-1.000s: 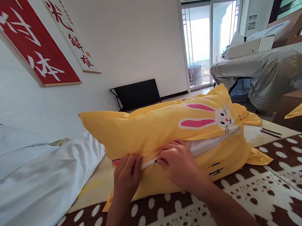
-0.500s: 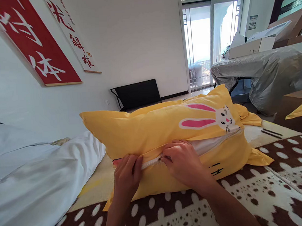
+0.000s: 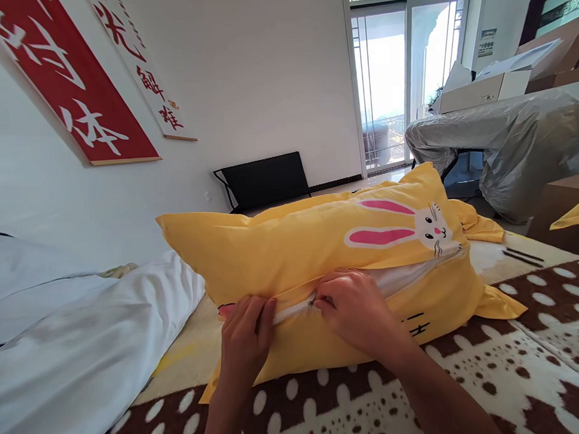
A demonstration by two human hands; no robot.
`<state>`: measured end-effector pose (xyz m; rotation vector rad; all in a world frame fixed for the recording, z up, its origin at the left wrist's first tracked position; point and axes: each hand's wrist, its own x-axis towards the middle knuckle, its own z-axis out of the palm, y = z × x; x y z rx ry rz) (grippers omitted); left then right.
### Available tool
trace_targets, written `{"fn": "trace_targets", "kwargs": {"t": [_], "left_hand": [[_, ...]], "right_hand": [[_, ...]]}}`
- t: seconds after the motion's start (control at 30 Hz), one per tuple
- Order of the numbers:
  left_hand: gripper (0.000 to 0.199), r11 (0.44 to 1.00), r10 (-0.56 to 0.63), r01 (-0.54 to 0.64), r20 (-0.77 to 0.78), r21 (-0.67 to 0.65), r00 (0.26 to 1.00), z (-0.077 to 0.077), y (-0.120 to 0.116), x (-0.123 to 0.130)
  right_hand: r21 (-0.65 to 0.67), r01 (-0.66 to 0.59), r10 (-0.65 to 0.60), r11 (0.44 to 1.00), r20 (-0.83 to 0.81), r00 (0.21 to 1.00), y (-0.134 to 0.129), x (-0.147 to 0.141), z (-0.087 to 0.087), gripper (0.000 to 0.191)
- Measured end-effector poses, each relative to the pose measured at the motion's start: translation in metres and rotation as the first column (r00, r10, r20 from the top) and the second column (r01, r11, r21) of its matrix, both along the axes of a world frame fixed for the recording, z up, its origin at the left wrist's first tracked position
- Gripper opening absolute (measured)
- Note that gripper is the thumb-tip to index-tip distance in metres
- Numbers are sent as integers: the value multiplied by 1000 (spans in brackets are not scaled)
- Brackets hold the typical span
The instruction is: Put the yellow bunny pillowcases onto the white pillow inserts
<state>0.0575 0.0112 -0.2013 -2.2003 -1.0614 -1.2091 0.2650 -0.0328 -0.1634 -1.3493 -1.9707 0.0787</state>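
A yellow pillowcase [image 3: 272, 250] with a white rabbit print lies on its side in front of me, filled out by a white pillow [image 3: 402, 276] that shows through the gap on the right. Along its near side runs a zipper [image 3: 293, 309], closed between my hands and open to the right of them. My left hand [image 3: 246, 331] pinches the fabric at the left part of the zipper. The fingers of my right hand [image 3: 351, 307] are closed at the zipper slider [image 3: 312, 301], whose pull is mostly hidden by them.
White bedding [image 3: 94, 353] is heaped on the left. Under the pillow spreads a brown and cream patterned blanket [image 3: 365, 412]. A black bench [image 3: 269, 179] stands by the wall, and plastic-covered furniture [image 3: 521, 136] carries an open box [image 3: 485, 92].
My right hand and the zipper slider have shifted slightly to the right along the zipper. My left hand keeps its place on the fabric.
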Motion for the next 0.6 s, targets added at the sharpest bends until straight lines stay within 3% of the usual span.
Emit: {"fn": "trace_targets", "kwargs": {"t": [0.23,0.6], "left_hand": [[19,1000,26,-26,14,4,1000,-1,0,-1],[30,991,37,-32,40,-130,999,-1,-5,-5]], "right_hand": [[-17,11,-11,1000,1,1000,0,3,-1,19],[-56,15,-11,998,66,998,-6,8,4,20]]}}
